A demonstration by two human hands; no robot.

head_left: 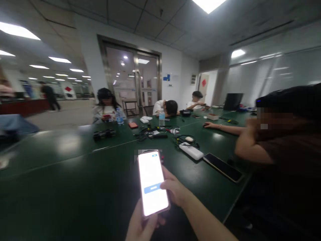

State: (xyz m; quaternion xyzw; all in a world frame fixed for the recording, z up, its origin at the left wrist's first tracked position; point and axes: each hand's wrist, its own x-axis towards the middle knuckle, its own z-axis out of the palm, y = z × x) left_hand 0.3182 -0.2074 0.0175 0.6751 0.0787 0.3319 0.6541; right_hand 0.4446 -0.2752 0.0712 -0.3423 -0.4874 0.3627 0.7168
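A smartphone [153,174] with a bright white screen and a blue button stands upright in front of me, over the dark green table. My left hand [145,221] grips its lower end, thumb along the bottom edge and fingertips showing beneath. From the right, my right hand [177,189] is closed about the side of the phone, its thumb over the right end of the blue button. The other fingers of my right hand are mostly hidden behind the phone.
Beyond the phone lie a white power bank [191,151], a dark-screened phone [223,166] and tangled black cables [150,132]. A water bottle [162,118] stands farther back. A person [281,140] sits close on the right; several others sit across the green table [75,187].
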